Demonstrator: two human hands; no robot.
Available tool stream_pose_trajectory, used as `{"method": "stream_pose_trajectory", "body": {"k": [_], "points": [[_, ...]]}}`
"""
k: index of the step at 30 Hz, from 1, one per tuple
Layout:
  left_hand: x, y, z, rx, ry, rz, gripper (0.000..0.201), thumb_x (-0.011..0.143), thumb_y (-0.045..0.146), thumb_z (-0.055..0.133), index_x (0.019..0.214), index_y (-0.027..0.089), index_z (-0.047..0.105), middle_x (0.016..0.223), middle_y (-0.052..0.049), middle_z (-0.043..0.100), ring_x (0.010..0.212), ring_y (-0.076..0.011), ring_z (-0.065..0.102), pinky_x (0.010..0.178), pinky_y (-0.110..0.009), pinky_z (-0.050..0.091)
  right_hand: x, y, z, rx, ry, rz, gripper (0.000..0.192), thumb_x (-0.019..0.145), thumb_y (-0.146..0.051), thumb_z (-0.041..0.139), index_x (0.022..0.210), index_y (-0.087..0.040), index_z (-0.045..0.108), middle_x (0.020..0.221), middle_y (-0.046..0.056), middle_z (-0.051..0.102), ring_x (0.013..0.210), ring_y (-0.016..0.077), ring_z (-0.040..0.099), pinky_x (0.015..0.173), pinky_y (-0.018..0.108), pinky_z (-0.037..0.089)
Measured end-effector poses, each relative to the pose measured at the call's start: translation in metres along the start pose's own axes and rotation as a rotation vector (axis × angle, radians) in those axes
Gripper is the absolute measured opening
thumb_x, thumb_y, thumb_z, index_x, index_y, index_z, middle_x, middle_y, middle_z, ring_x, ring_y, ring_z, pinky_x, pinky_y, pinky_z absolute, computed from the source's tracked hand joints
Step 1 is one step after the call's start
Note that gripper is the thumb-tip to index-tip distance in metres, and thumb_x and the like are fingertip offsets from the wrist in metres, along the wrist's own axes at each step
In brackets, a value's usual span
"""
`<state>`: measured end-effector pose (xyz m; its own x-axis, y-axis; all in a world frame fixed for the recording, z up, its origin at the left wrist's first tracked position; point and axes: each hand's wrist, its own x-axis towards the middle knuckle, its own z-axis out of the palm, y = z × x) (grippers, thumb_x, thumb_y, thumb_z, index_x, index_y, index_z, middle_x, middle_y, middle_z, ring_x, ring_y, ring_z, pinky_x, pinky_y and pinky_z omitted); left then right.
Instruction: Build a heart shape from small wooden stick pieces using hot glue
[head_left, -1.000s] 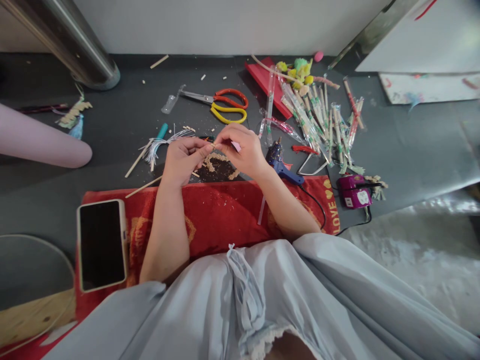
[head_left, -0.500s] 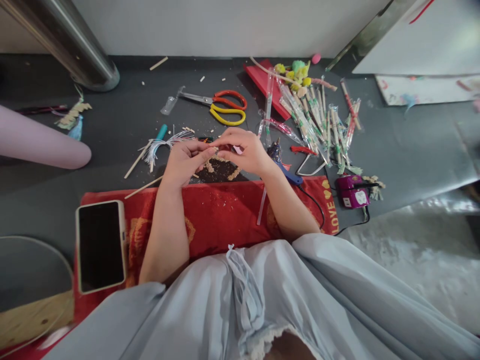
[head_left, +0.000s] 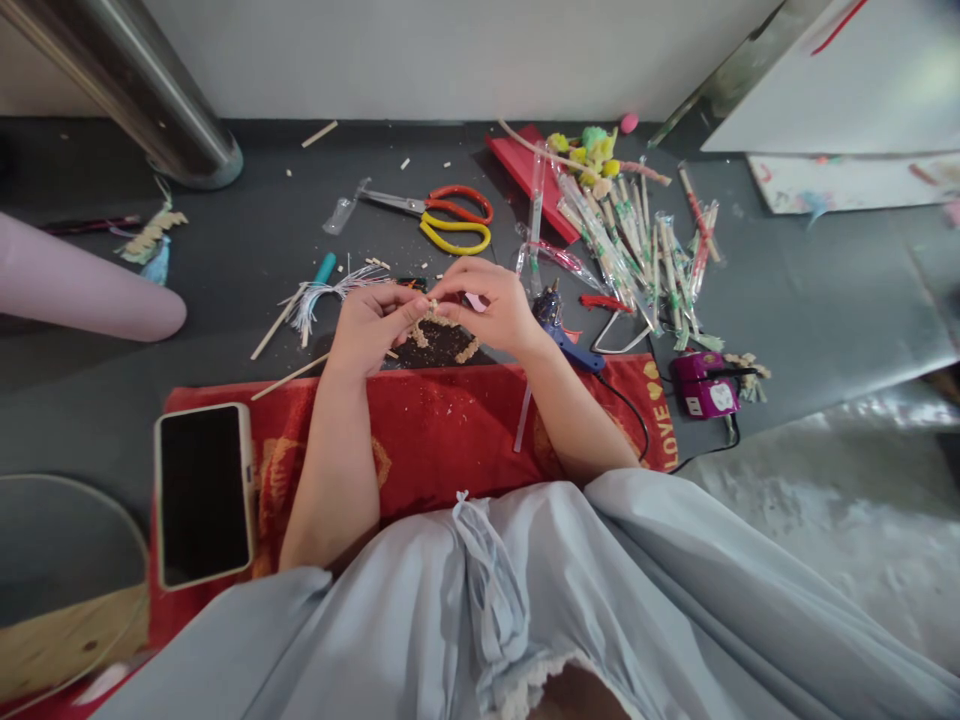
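1. At the far left a pale pink sleeve (head_left: pixel 82 290) of another person lies across the grey worktop (head_left: pixel 225 250), just below a slanting metal post (head_left: pixel 150 100).
2. A phone (head_left: pixel 204 495), screen dark and face up, rests on the left end of a red towel (head_left: pixel 442 430) spread along the near edge of the worktop.
3. Left of the hands lie a white tassel of threads (head_left: pixel 322 290) with a teal stub, and two thin wooden sticks (head_left: pixel 289 375) near the towel's edge.
4. The left hand (head_left: pixel 367 325) and the right hand (head_left: pixel 491 305) meet fingertip to fingertip above the worktop, both pinched on a small tan piece (head_left: pixel 431 303); it is too small to tell what it is. It sits between the two thumbs, right over a curved ring of tan crumbs (head_left: pixel 442 335) on the worktop.
5. Beyond the hands lie scissors (head_left: pixel 442 215) with one red and one yellow handle, blades pointing left.
6. Just right of the right hand a blue glue gun (head_left: pixel 562 325) lies on its side, its black cord running over the towel.
7. Further right is a heap of wrapped sticks (head_left: pixel 637 245) and pompoms on a red board (head_left: pixel 525 170), then a small purple device (head_left: pixel 705 385).
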<state>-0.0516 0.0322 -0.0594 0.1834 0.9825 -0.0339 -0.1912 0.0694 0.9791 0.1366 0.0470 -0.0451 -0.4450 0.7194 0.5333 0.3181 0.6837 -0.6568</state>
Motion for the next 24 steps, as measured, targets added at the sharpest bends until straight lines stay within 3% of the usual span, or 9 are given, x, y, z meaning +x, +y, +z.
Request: {"method": "stream_pose_trajectory", "body": {"k": [13, 24], "points": [[0.0010, 0.0002, 0.0024, -0.003, 0.017, 0.021, 0.053, 0.053, 0.064, 0.089, 0.067, 0.016, 0.071, 0.046, 0.003, 0.050, 0.034, -0.0046, 0.035, 0.032, -0.020, 0.018, -0.0013, 0.0014, 0.0054, -0.041, 0.025, 0.019, 0.038, 0.094, -0.057, 0.058, 0.091, -0.022, 0.073, 0.086, 0.001, 0.071, 0.079, 0.0120, 0.064, 0.074, 0.028, 0.050], [0.0002, 0.0049, 0.0069, -0.093, 0.055, 0.000, 0.051, 0.047, 0.060, 0.093, 0.062, 0.017, 0.070, 0.045, 0.005, 0.051, 0.033, -0.0024, 0.035, 0.032, -0.017, 0.021, -0.0021, 0.0015, 0.0106, 0.031, 0.133, -0.024, 0.030, 0.094, -0.049, 0.062, 0.094, -0.022, 0.075, 0.086, 0.001, 0.072, 0.080, 0.0120, 0.064, 0.076, 0.029, 0.051]]}}
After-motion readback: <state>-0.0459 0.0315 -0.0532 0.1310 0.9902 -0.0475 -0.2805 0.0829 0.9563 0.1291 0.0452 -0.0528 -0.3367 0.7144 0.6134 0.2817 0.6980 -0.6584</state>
